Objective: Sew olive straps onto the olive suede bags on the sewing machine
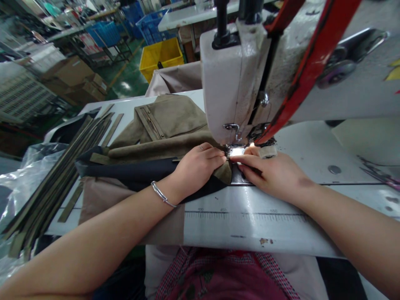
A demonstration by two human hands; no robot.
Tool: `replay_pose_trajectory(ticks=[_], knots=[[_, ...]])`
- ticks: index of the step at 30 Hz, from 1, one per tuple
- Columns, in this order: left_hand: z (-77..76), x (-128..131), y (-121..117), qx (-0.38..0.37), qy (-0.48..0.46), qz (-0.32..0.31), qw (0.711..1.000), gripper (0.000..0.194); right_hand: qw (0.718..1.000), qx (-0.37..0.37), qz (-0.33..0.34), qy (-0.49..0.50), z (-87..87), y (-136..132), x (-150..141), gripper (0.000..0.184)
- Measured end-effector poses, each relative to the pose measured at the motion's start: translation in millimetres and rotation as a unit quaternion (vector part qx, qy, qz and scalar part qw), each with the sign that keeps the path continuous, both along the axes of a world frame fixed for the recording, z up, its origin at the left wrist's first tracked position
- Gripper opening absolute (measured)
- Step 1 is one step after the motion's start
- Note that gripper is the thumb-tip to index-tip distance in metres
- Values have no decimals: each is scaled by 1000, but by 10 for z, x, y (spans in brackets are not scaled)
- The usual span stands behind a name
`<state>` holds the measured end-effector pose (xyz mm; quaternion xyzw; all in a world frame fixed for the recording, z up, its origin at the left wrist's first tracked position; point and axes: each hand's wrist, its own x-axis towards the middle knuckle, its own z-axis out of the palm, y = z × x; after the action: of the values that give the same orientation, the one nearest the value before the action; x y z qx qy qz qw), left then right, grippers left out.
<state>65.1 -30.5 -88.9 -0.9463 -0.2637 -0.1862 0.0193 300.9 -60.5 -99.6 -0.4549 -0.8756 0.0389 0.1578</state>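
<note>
My left hand (201,166) lies with bent, closed fingers on an olive fabric piece (175,116), gripping its end just left of the sewing machine's needle area (236,151). That piece has a zipped slot with small metal studs, and a dark lining (140,173) shows below it. From the right, my right hand (271,171) reaches to the same lit spot, fingers drawn together in a pinch at the fabric's edge. What lies between those fingertips is too small to make out. A pale wrap (268,152) is around one right finger. The machine head (229,87) hides the needle.
Several long olive strips (62,179) lie on the table's left side, beside clear plastic (18,183). A ruler scale (243,215) runs along the front of the white table. A red guard bar (308,68) slants above my right hand. Behind stand a yellow crate (161,56) and cardboard boxes (73,75).
</note>
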Motion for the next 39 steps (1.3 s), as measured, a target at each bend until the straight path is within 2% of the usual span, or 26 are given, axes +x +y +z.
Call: replay_pose_trajectory(ticks=[22,26,30,33,35,39], knots=[[-20,56,119,-2,5,31,1000,19,1000,-5,-2,9,-75,63,0,29],[-13,64,114,-21,31,25,999,17,1000,17,-6,8,-126,78,16,31],[-7,100,69,-76,77,22,994,21,999,39,-8,-19,-191,95,32,33],[115,56,82,-106,116,28,987,24,999,30,-12,-12,-271,109,55,34],[303,-80,151,-119,136,47,982,25,1000,15,-13,7,-325,127,77,35],[754,-579,287,-144,148,190,960,36,998,15,-2,62,-295,129,80,34]])
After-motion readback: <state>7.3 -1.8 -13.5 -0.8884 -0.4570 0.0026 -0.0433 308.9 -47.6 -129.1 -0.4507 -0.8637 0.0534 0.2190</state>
